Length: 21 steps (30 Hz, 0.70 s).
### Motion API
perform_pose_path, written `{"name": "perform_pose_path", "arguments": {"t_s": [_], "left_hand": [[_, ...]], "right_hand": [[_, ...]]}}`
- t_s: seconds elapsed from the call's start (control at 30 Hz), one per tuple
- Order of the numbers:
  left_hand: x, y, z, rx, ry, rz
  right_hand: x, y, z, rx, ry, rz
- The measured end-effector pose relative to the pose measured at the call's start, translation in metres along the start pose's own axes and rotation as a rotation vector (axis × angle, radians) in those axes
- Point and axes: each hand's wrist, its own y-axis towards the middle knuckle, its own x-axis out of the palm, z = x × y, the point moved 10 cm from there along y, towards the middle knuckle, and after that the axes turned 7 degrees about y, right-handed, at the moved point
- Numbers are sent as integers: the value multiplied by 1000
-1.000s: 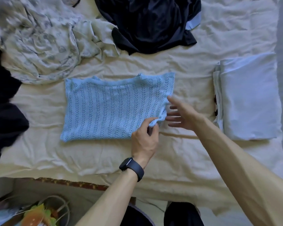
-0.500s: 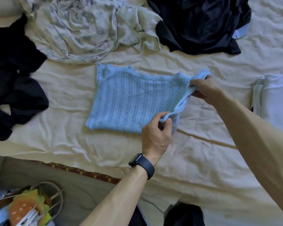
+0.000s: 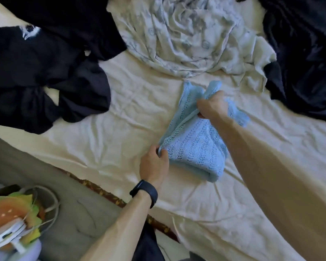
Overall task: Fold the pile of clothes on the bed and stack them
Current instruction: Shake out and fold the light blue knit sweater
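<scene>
The left hand (image 3: pixel 154 163) pinched the near corner of the blue knit top (image 3: pixel 196 147), half folded on the bed sheet (image 3: pixel 120 129). The right hand (image 3: pixel 212 107) gripped its far edge, probably to keep the fold even. Its fingertips were hidden in the knit. Behind, the dark clothes (image 3: pixel 45 72) were partly out of view.

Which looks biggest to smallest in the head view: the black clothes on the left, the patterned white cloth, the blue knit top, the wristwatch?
1. the black clothes and patterned white cloth: alike, both cropped by the frame, unranked
2. blue knit top
3. wristwatch
</scene>
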Motion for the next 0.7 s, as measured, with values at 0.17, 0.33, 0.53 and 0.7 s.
{"name": "perform_pose_path", "arguments": {"t_s": [0.17,0.33,0.53,0.7], "left_hand": [[11,15,-19,-36,241,-173],[9,19,-27,-68,295,-224],[5,35,-12,5,276,-272],[-5,56,60,231,229,-74]], "right_hand": [[34,-5,-26,-107,-285,51],[69,-16,-35,-206,-250,-121],[50,-65,8,-185,160,-191],[-20,-117,99,-209,-26,241]]}}
